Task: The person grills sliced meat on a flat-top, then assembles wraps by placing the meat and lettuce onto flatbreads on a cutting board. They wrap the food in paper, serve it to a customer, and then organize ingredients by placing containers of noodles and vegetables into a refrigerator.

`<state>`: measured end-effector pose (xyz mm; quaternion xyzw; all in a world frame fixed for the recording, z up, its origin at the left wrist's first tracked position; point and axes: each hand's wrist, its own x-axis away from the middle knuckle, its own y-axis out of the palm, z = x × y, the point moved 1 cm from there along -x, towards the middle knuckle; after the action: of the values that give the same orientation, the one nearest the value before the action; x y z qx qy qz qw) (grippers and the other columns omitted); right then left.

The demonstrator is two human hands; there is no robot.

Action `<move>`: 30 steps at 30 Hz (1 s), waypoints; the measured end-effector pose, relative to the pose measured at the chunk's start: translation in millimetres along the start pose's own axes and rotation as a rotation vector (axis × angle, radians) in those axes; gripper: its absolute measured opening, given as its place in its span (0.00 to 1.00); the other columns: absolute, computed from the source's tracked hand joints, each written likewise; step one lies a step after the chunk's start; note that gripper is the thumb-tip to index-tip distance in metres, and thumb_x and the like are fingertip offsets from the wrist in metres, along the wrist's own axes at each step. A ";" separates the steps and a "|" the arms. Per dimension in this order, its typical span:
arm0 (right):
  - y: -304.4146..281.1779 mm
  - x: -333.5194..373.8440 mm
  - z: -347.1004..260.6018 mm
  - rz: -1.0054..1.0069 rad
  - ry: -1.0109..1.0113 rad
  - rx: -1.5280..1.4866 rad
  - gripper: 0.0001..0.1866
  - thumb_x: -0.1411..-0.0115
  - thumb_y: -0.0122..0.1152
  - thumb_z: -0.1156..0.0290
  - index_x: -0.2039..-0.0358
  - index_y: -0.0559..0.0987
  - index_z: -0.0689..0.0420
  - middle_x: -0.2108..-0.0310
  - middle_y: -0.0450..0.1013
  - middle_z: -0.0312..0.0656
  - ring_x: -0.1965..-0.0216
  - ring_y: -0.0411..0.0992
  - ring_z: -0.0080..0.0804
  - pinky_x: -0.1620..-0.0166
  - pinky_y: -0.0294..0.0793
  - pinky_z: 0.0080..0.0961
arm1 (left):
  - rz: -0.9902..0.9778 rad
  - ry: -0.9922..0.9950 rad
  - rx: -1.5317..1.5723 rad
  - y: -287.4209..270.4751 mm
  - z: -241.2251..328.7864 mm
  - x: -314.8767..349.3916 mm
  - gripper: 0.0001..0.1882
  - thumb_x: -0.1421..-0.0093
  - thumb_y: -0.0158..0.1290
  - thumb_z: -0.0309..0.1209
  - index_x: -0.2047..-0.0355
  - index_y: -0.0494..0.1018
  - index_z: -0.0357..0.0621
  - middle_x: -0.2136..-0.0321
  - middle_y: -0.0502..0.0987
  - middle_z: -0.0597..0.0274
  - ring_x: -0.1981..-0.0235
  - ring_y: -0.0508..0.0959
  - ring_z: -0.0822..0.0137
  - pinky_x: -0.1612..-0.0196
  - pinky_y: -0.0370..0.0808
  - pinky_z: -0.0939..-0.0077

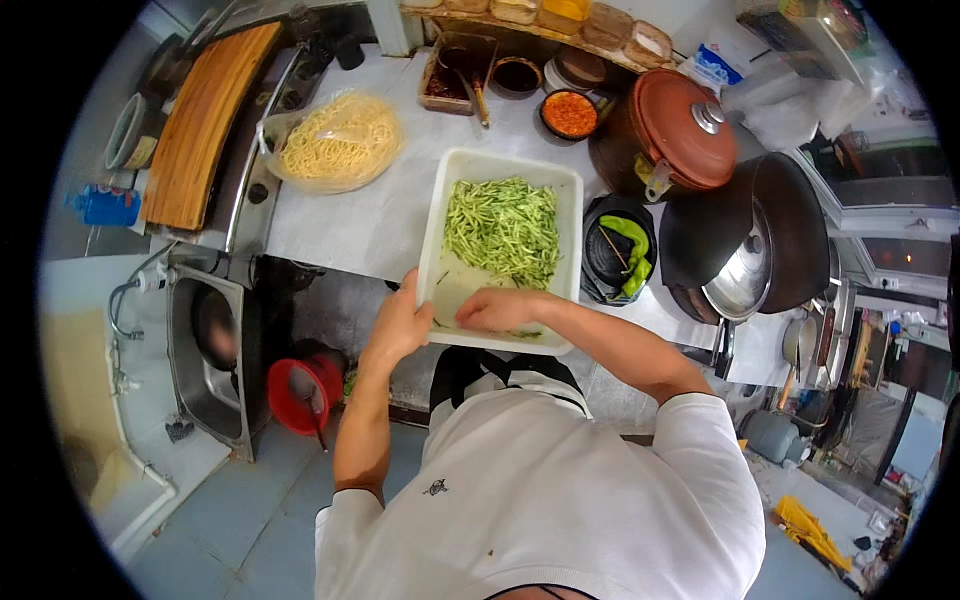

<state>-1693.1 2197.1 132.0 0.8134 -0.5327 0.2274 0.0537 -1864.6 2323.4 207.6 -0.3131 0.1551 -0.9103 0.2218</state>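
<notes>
A white rectangular tray [570, 215] rests at the counter's near edge, in front of my body. Shredded cucumber [505, 225] is heaped in its far half, and a few stray shreds lie in the near part. My left hand [403, 318] is closed round the tray's near left side. Inside the tray, my right hand [497, 308] is low over the near end, its fingers curled together and pointing down. Whatever those fingers hold, if anything, is hidden.
Left of the tray lies a plastic bag of noodles [340, 140]. A bowl of chopped red pepper [569, 114], a lidded brown pot [640, 140] and a black dish of green peppers [625, 245] stand to the right. A red bucket [300, 395] sits below, beside the sink [210, 350].
</notes>
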 end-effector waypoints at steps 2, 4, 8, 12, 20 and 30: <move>-26.0 6.2 18.3 0.078 0.233 0.236 0.14 0.40 0.54 0.66 0.60 0.83 0.58 0.71 0.79 0.40 0.70 0.74 0.29 0.63 0.74 0.32 | 0.001 0.001 0.006 -1.0 -1.5 1.5 0.28 0.40 0.44 0.23 0.37 0.59 0.37 0.72 0.80 0.39 0.81 0.81 0.50 0.73 0.79 0.56; -38.5 32.4 8.3 0.072 0.273 0.235 0.13 0.41 0.55 0.66 0.63 0.83 0.59 0.73 0.79 0.42 0.71 0.74 0.30 0.64 0.74 0.32 | -0.008 0.001 0.017 0.5 -5.4 3.2 0.29 0.39 0.45 0.24 0.37 0.59 0.38 0.72 0.80 0.39 0.81 0.81 0.50 0.73 0.79 0.56; -28.0 42.0 21.5 -0.030 0.350 0.533 0.13 0.43 0.55 0.67 0.66 0.83 0.61 0.69 0.79 0.53 0.67 0.77 0.49 0.61 0.75 0.42 | -0.010 0.018 0.002 0.8 -8.3 -1.5 0.29 0.39 0.45 0.24 0.36 0.59 0.38 0.72 0.80 0.39 0.81 0.81 0.49 0.73 0.79 0.57; -46.2 37.4 22.5 0.081 0.224 0.423 0.14 0.45 0.52 0.69 0.66 0.83 0.63 0.66 0.79 0.58 0.62 0.77 0.56 0.58 0.76 0.46 | -0.021 0.032 0.015 3.4 -8.0 -6.7 0.29 0.39 0.45 0.24 0.36 0.58 0.37 0.72 0.80 0.38 0.81 0.81 0.49 0.73 0.79 0.57; -34.8 28.5 4.2 0.287 0.144 0.479 0.14 0.44 0.52 0.72 0.64 0.82 0.64 0.64 0.79 0.56 0.63 0.78 0.56 0.56 0.77 0.46 | -0.001 0.061 0.005 5.7 -19.4 4.1 0.27 0.39 0.46 0.25 0.38 0.60 0.37 0.71 0.80 0.39 0.79 0.82 0.50 0.73 0.79 0.58; -27.3 68.3 -39.5 0.703 -0.005 -0.109 0.14 0.36 0.54 0.66 0.60 0.80 0.63 0.66 0.79 0.48 0.67 0.78 0.38 0.60 0.77 0.33 | 0.052 0.093 -0.185 19.9 -42.4 -13.4 0.24 0.37 0.47 0.28 0.40 0.64 0.38 0.59 0.79 0.37 0.61 0.82 0.44 0.57 0.77 0.54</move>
<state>-1658.7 2164.2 200.6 0.5769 -0.7915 0.2012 0.0142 -1876.2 2319.2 160.4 -0.2855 0.2565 -0.8996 0.2082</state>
